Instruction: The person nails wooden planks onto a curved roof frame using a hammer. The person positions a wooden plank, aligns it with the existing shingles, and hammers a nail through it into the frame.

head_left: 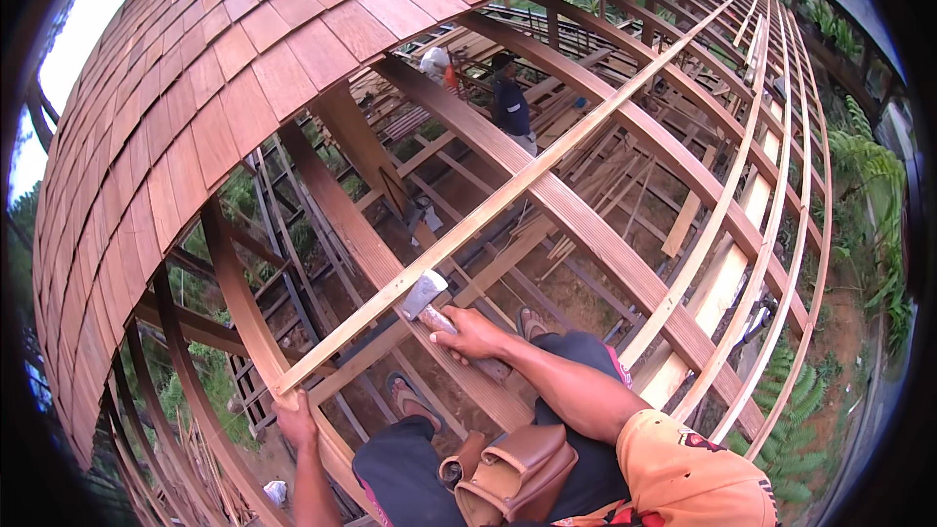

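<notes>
My right hand (475, 337) grips the handle of a hammer (427, 299), whose metal head rests against a long pale wooden batten (547, 171). The batten runs diagonally across the dark roof rafters (586, 224). My left hand (296, 420) holds the batten's lower end against a rafter. I sit on the roof frame in dark trousers, my sandalled feet (410, 400) resting on the rafters. A brown leather pouch (512, 468) hangs at my waist.
Reddish wooden shingles (224, 88) cover the roof to the left. Open rafters and thin battens (771, 185) stretch right, with ground and timber scraps far below. Another person in dark clothes (509, 102) stands on the frame farther up. Green ferns (869, 185) lie beyond the right edge.
</notes>
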